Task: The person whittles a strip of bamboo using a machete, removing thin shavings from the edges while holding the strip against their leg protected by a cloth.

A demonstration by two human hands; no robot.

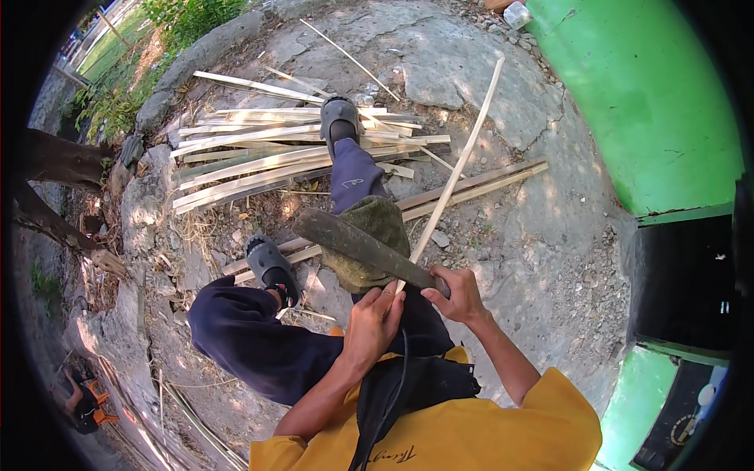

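My left hand (pixel 372 318) is closed around the near end of a long pale bamboo strip (pixel 462 155), which slants up and away to the right. My right hand (pixel 459 295) grips the handle of a machete (pixel 345 242). Its broad dark blade points to the upper left and crosses the strip close to my left fingers. Under the blade, a dirty green-brown cloth pad (pixel 369 216) covers my knee. The handle is mostly hidden by my right fingers.
A pile of split bamboo strips (pixel 259 161) lies under my outstretched shoe. Two longer pieces (pixel 479 187) cross the cracked ground behind my leg. A green wall (pixel 652 102) with a dark opening stands at right; tree trunks (pixel 63 161) are at left. Another person (pixel 78 402) appears at far lower left.
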